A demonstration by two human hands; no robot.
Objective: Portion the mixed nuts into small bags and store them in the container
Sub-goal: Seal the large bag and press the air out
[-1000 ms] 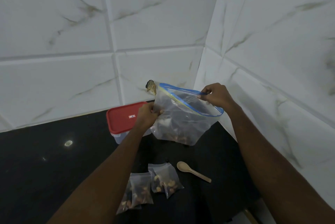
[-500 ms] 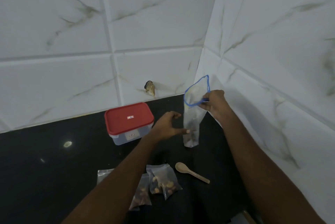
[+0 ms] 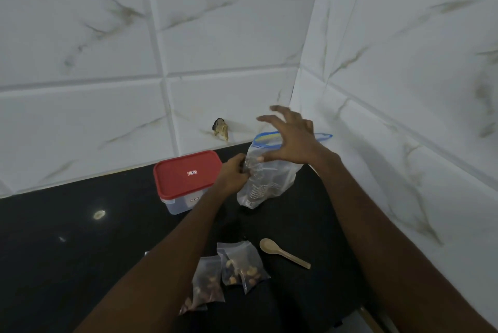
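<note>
A large clear zip bag (image 3: 265, 184) with a blue zip edge stands on the black counter near the corner. My left hand (image 3: 234, 175) grips its left side. My right hand (image 3: 292, 141) hovers over the bag's top with fingers spread, thumb against the plastic. To the left sits a clear container with a red lid (image 3: 188, 175), lid on. Near me lie small clear bags of mixed nuts (image 3: 241, 268), (image 3: 207, 282), partly under my left forearm. A wooden spoon (image 3: 283, 251) lies to their right.
White marble-look tiled walls meet in a corner (image 3: 299, 84) just behind the zip bag. A small dark and yellowish object (image 3: 221, 129) sticks on the back wall above the counter. The black counter (image 3: 67, 251) stretches left.
My right hand has let go of the bag's zip edge and spread open above it. My left hand has moved in and taken hold of the bag's left side. The bag now sits lower.
</note>
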